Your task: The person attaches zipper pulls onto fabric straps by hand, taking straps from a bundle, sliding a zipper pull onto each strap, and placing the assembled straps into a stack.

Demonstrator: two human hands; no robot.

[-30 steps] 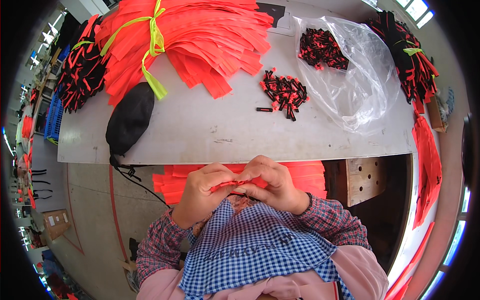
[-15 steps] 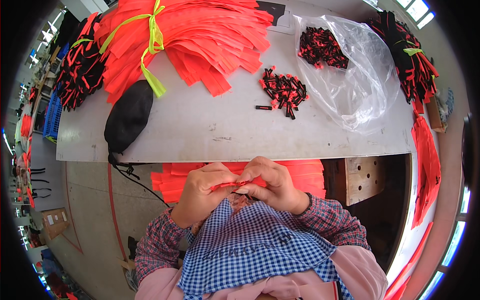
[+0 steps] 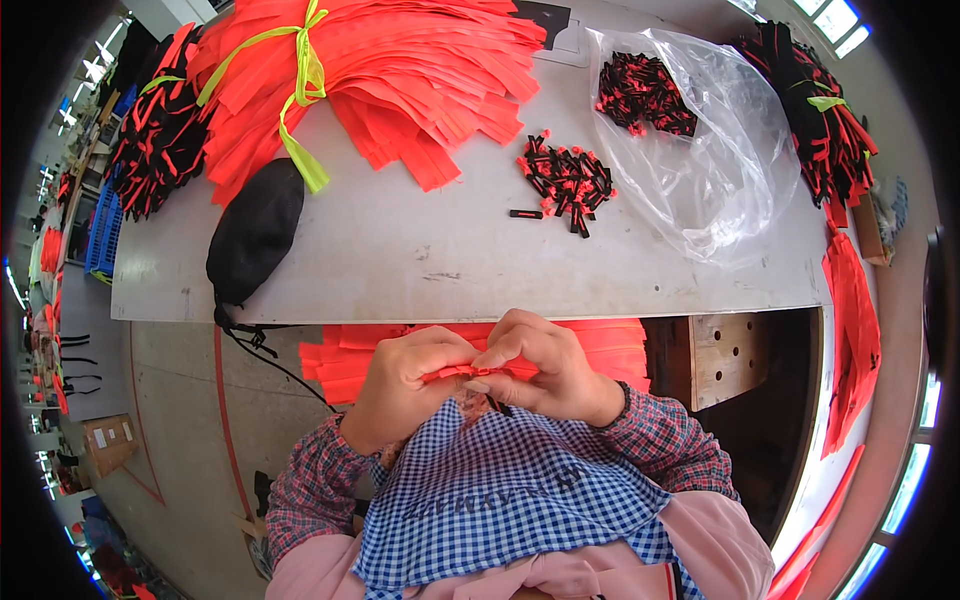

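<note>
The fingers (image 3: 470,358) of the left hand (image 3: 410,385) and right hand (image 3: 545,370) are clamped together on a narrow orange-red strip (image 3: 462,373), held just below the near edge of the tabletop (image 3: 420,260). The step in hand appears to be fitting a small black-and-red clip onto the strip; the next move likely calls for another from the loose clip pile (image 3: 565,180) on the tabletop. Against the earlier frames, hands and strip are practically unmoved.

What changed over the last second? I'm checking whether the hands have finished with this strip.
Very little. Both the left hand and the right hand keep pinching the same red strip just below the table edge, with only slight finger shifts. The loose clips, bag and red bundle have not moved.
</note>
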